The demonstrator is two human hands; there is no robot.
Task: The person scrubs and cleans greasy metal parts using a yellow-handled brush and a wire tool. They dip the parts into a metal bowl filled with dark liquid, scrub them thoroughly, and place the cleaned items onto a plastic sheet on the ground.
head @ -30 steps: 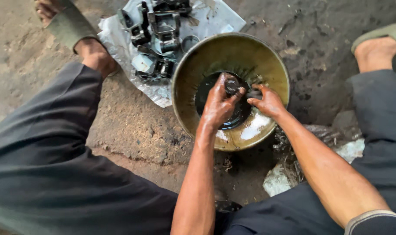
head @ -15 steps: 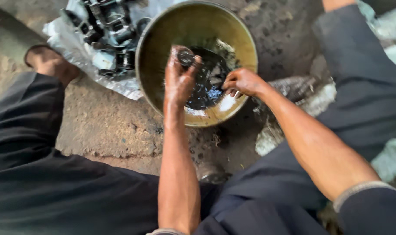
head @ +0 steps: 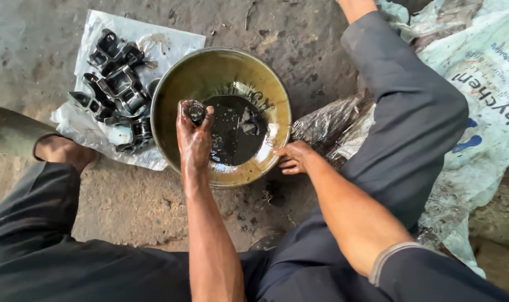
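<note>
A wide brass-coloured metal basin (head: pixel 176 84) sits on the ground between my legs, with a pool of black oily liquid (head: pixel 232 131) in its bottom. My left hand (head: pixel 194 134), wet and greasy, is closed around a small dark round metal part (head: pixel 196 112) and holds it up over the basin's left side. My right hand (head: pixel 292 157) rests on the basin's right rim with its fingers curled over the edge. To the left of the basin, several dark metal engine parts (head: pixel 115 84) lie on a white plastic sheet (head: pixel 148 36).
The ground (head: pixel 126 201) is bare, stained concrete. My sandalled left foot (head: pixel 36 142) is at the far left. A white printed woven sack (head: pixel 483 95) and crumpled dark plastic (head: pixel 321 120) lie on the right under my right leg.
My left hand has lifted the small part out of the liquid toward the basin's left side. My right hand has left the liquid for the rim. The view has shifted right.
</note>
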